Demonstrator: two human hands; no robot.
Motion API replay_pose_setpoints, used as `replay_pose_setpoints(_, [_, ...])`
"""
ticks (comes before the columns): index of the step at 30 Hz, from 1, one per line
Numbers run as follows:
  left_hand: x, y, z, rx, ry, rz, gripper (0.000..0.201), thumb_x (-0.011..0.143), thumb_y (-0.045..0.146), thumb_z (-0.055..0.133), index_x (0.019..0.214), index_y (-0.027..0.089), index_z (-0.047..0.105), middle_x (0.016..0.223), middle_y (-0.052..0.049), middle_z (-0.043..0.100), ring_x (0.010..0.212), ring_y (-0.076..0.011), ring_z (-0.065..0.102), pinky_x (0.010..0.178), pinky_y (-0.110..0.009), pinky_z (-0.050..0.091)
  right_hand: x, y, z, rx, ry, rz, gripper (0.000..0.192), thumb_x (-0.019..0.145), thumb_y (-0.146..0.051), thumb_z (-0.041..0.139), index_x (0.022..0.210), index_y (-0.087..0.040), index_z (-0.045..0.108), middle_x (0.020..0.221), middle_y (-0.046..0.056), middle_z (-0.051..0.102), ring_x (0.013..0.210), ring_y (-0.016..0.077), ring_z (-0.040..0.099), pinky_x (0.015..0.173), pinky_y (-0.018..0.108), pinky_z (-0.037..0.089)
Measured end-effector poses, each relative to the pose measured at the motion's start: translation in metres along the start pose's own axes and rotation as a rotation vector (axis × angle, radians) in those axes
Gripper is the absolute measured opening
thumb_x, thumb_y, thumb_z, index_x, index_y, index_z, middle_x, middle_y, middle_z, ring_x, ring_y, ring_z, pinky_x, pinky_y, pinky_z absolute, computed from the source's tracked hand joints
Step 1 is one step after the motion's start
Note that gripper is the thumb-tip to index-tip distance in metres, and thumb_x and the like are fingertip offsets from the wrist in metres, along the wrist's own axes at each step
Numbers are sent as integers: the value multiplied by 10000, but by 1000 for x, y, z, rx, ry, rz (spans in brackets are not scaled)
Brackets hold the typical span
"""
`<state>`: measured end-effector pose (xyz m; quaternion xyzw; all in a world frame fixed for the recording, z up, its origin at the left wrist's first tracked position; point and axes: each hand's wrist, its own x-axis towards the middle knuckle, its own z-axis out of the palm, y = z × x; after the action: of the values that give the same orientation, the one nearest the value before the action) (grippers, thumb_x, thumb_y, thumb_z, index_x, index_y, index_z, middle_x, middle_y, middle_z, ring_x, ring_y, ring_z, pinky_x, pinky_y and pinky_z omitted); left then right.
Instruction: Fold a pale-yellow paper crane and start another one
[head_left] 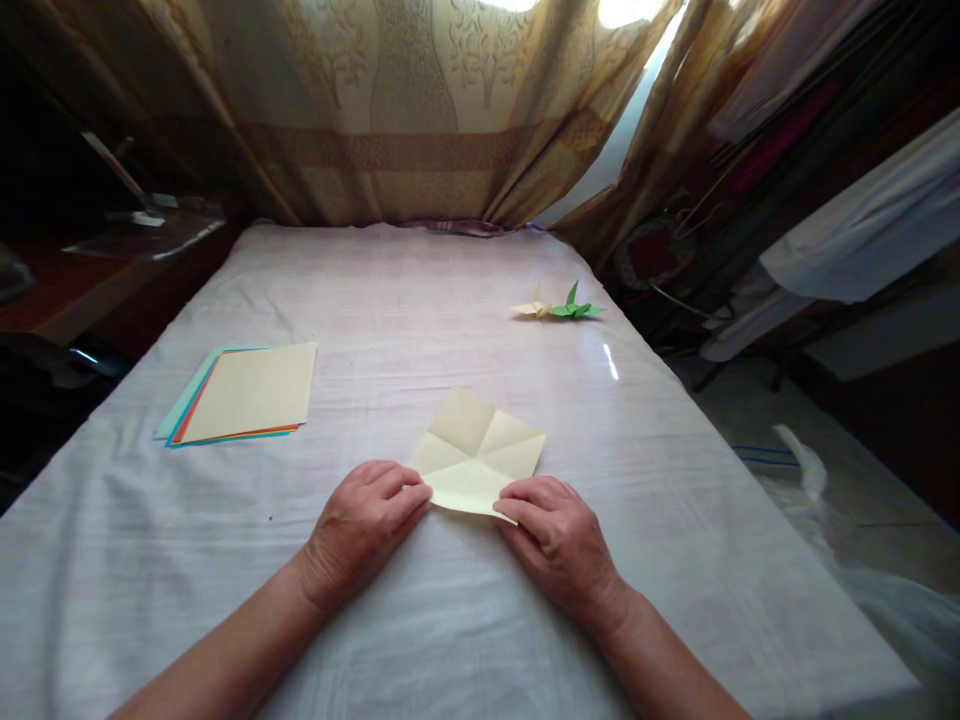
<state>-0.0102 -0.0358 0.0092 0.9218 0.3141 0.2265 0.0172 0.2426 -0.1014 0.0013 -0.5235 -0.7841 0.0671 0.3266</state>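
Note:
A pale yellow sheet of origami paper lies on the cloth-covered table between my hands, marked by creases that cross near its middle. Its near edge is bent up a little. My left hand pinches the near left corner, fingers closed together. At the near right corner, my right hand grips the paper between thumb and fingers. The fingertips cover both of these corners.
A stack of coloured paper with a cream sheet on top lies to the left. Toward the far right stand a green paper crane and a cream paper crane. A patterned curtain hangs behind the table.

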Motion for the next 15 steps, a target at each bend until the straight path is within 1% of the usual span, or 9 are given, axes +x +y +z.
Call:
replay_pose_setpoints(3, [-5,-10,-2,-5,-9,-64,230,980,311,486,917,213,683,864,-30,684,819,-189,610,779,-331,474,1,-2,-1,35,-14,57,136,900,-204,572,879,-239,702,899,28,702,842,176,609,781,302,452])
replay_pose_setpoints(5, [-6,-13,-2,-24,-16,-101,243,978,324,484,887,212,680,845,-31,674,805,-187,601,764,-323,467,2,-3,0,41,-16,109,158,905,-212,557,833,-232,696,883,31,696,833,176,610,776,298,459])
replay_pose_setpoints(9, [-4,-13,-3,-68,-32,-163,263,975,332,472,857,206,671,846,-39,666,810,-188,594,775,-325,463,6,-3,3,12,-4,198,206,915,-235,532,756,-213,661,833,37,672,792,172,609,753,283,461])
replay_pose_setpoints(15, [-3,-11,-4,-106,-68,-259,228,958,322,489,845,206,650,861,-44,654,825,-197,584,794,-346,454,11,2,3,-40,-60,264,252,930,-293,506,708,-212,593,799,25,646,716,148,598,687,249,433])
